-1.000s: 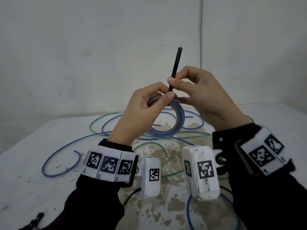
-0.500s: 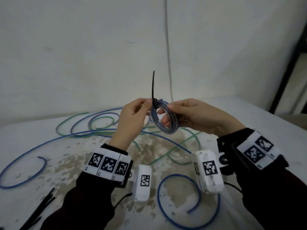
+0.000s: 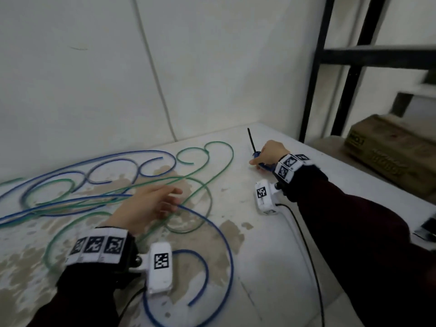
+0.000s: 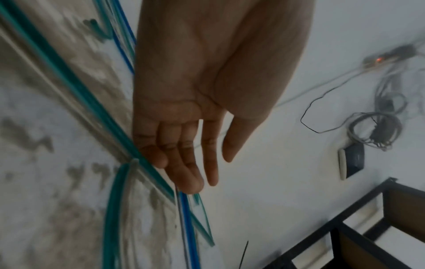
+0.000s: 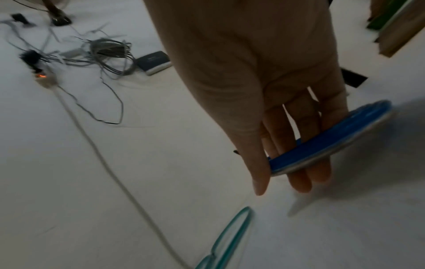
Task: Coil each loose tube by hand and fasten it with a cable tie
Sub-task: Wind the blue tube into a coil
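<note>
My right hand (image 3: 267, 154) reaches to the far right of the white table (image 3: 271, 232). It pinches a coiled blue tube (image 3: 257, 160) between thumb and fingers, low over the surface. A black cable tie (image 3: 251, 142) sticks up from the coil. In the right wrist view the coil (image 5: 333, 138) lies across the fingers (image 5: 299, 163) of that hand. My left hand (image 3: 162, 201) hovers open and empty over loose tubes, its fingers (image 4: 190, 163) straight. A long blue tube (image 3: 229, 251) and a green tube (image 3: 232, 152) curl across the table.
More blue and green tubes (image 3: 70, 185) sprawl over the stained left half of the table. A black metal frame (image 3: 316, 67) and a cardboard box (image 3: 389, 149) stand beyond the right edge. A black wire (image 3: 306, 244) trails from my right wrist. The wall is close behind.
Both hands held the tied coil up in front of me. Now the right hand has carried it down to the far right, and the left hand has let go and dropped over the loose tubes.
</note>
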`<state>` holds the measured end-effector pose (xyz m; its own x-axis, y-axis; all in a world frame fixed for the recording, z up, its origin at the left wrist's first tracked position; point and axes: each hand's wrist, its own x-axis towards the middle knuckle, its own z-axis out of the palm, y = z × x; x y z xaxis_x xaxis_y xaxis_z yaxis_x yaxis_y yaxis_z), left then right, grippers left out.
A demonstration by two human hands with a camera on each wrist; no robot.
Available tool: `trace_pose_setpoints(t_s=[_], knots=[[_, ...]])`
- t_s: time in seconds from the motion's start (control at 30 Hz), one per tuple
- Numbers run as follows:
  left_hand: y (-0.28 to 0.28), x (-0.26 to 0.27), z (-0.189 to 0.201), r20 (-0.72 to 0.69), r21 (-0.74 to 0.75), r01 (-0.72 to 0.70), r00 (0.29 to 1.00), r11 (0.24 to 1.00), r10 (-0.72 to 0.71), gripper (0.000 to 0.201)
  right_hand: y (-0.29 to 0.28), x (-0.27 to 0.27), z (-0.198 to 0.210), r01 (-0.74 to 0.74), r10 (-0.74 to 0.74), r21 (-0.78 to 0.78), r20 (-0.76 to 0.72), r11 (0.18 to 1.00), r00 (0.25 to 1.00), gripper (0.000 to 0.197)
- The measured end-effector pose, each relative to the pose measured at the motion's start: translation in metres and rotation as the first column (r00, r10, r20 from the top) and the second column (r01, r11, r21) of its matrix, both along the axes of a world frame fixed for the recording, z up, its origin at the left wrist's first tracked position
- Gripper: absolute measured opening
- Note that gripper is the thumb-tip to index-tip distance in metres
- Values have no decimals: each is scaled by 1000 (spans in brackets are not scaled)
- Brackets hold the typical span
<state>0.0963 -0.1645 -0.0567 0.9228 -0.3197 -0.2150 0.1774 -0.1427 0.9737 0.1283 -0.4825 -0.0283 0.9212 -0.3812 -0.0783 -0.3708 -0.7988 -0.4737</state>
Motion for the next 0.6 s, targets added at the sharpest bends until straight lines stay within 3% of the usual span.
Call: trace_pose_setpoints(t_s=[0.1,0.23,0.33,0.4,0.47,0.53,0.6], knots=[[5,3,-3,-47,-45,-4,999,999,2,23,-15,7,-6,64,-65,-49,-36,997,997,47],[8,2,-4,-42,-81,-1,999,997,-2,21,-29,18,-14,120,-121,-19,-71,993,990,45],[9,3,-5,-45,-79,-3,999,997,0,22,-20,17,-5,105,-106,-48,-18,993,994,36],[10,3,-4,-43,-67,-1,999,998,-2,22,1,9,6,-11,10,71,5,997,1000,29],[11,2,-2,-36,-32,19,999,999,-20,23,34,-7,16,-237,255,282,-26,930,967,26],[14,0,3,-8,34,47,999,998,-47,23,76,-32,24,-502,559,366,-64,784,827,19],[19,-2,12,43,108,59,997,992,-64,24,115,-60,30,-694,778,383,-123,610,616,16]])
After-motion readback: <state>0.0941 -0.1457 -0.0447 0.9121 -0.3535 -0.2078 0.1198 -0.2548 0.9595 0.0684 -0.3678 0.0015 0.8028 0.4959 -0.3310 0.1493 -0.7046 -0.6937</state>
